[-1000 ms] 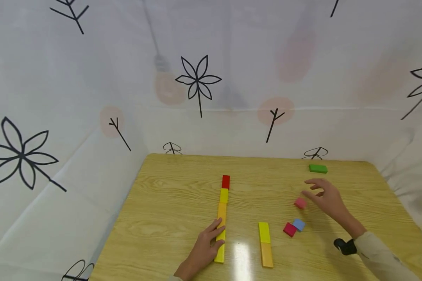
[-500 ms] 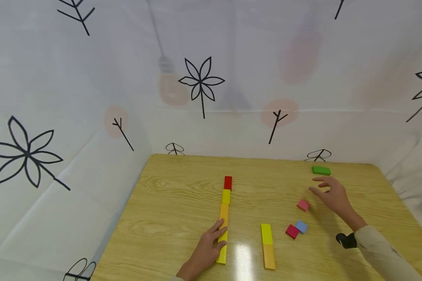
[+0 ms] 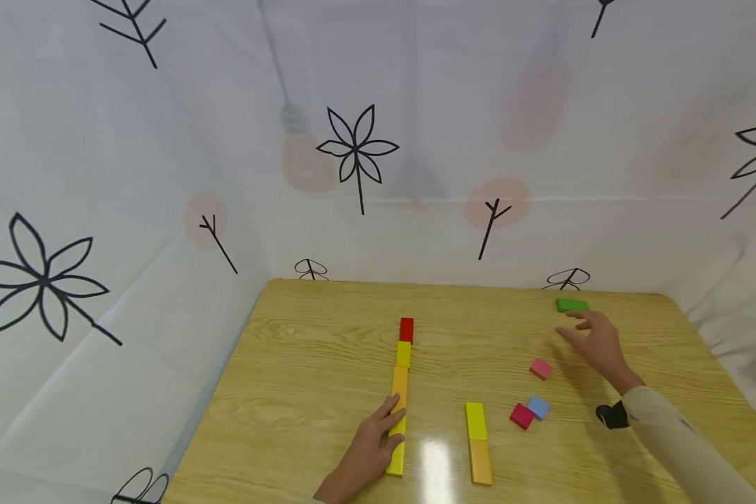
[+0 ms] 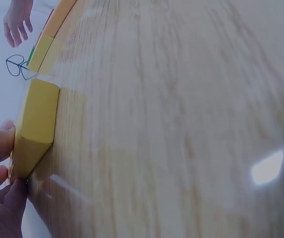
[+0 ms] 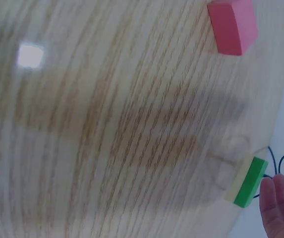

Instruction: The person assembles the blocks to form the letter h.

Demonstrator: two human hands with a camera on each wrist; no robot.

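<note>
My left hand [image 3: 365, 444] lies at the left side of a straight row of blocks. Its fingers rest across the orange block [image 3: 400, 380] and the near yellow block [image 4: 38, 111], touching them. Beyond these, the row continues with a smaller yellow block [image 3: 403, 354] and a red block [image 3: 406, 330] at its far end. My right hand [image 3: 598, 343] hovers over the table at the right, fingers loosely bent with nothing between them. It is nearest a green block [image 3: 571, 305], whose right part it covers in the head view. A pink block [image 5: 231, 27] lies to its left.
Between the hands, a second short row has a yellow block [image 3: 475, 421] and an orange block [image 3: 480, 462]. A crimson block [image 3: 521, 416] and a blue block [image 3: 538, 407] touch each other right of it. A patterned white cloth [image 3: 416, 231] hangs behind the wooden table [image 3: 315, 350].
My right hand has moved slightly away from me, toward the green block, and now overlaps it in view. The left hand stays on the row; the blocks have not moved.
</note>
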